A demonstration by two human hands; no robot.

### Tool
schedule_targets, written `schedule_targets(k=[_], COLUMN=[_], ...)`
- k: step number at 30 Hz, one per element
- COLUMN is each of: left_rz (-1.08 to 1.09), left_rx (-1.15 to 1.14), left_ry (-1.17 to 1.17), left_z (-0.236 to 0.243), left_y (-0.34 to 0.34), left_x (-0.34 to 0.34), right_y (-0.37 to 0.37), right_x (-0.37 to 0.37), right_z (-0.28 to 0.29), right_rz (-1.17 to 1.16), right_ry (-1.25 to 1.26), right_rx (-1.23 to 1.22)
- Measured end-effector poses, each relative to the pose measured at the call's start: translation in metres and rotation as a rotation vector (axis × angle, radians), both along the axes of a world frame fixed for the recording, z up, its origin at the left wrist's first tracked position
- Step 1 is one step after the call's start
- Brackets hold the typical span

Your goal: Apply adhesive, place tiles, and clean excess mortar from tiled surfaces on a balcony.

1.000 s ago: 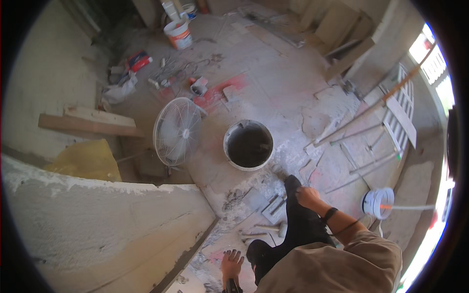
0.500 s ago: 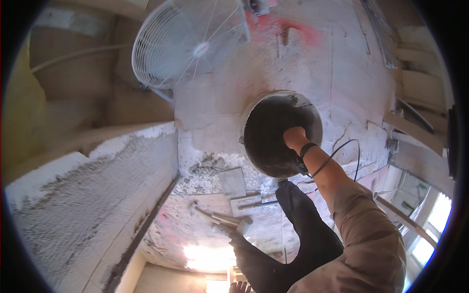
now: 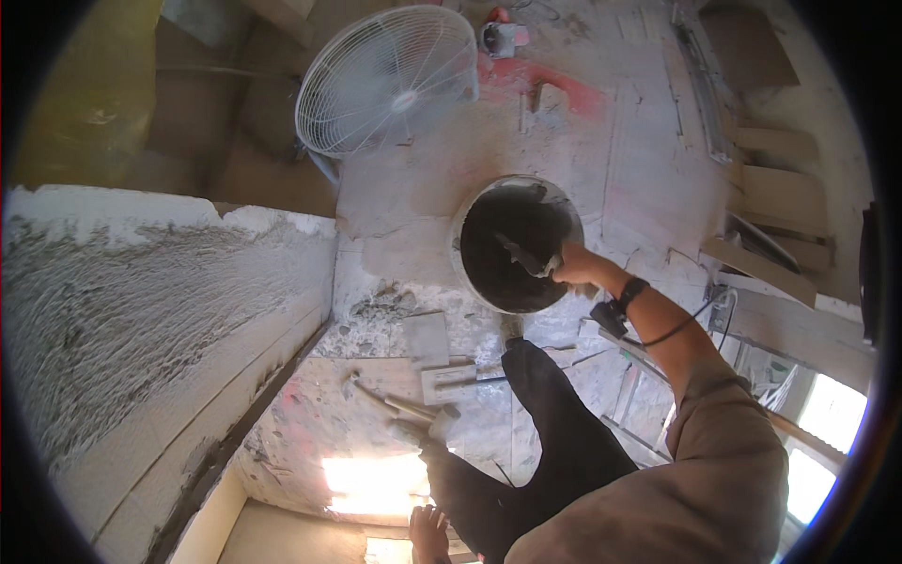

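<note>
My right hand (image 3: pixel 575 268) closes around the grip of a trowel (image 3: pixel 522 255), fingers wrapped together, at the four o'clock side of a round bucket (image 3: pixel 457 246). The blade, narrow, stiff-looking and grey-smeared, points toward ten o'clock over dark, wet-looking mortar (image 3: pixel 489 268); whether its edge touches the mix I cannot tell. The tool alone should be light, I judge, but heavy at the tip once loaded, and liable to twist if damp paste makes the grip slippery; the handle, close behind the blade, is the place to hold it. The mortar looks soft and dense, the bucket probably too weighty to lift by one edge, better taken by opposite sides of its pale, crusted rim. Between six and seven o'clock from the bucket, my left hand (image 3: pixel 428 536) hangs low, fingers loosely parted, nothing visible in it. At nine o'clock a wall (image 3: pixel 169 282) wears rough, ridged grey plaster; at eleven stands a fan (image 3: pixel 404 99) with a round cage of fine wire; at seven a blunt-headed mallet (image 3: pixel 443 421) lies on the dusty, splattered floor (image 3: pixel 395 258).
</note>
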State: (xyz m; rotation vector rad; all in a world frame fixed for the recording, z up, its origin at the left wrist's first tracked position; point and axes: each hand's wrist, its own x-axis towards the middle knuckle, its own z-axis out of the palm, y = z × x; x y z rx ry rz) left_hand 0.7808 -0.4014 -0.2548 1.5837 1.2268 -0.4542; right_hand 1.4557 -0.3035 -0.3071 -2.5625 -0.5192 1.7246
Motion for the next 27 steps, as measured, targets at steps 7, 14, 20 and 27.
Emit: schedule_targets(k=[7,14,20,27], left_rz=[-0.336,0.056,0.481,1.476], left_rx=[0.295,0.010,-0.152,-0.489], left_ry=[-0.093,-0.001,-0.028,-0.280], left_z=[0.033,0.065,0.033,0.012], left_y=[0.068,0.069,0.023,-0.068], left_x=[0.034,-0.003,-0.104,-0.107], right_y=[-0.114,-0.146,-0.246,-0.154], right_x=[-0.143,-0.223,-0.233,-0.117], right_z=[-0.044,-0.044,-0.032,-0.041], right_rz=[-0.194,-0.143,-0.169,-0.739], right_ry=[-0.600,-0.680,-0.651,-0.325], right_rx=[0.223,0.216,0.344,0.581])
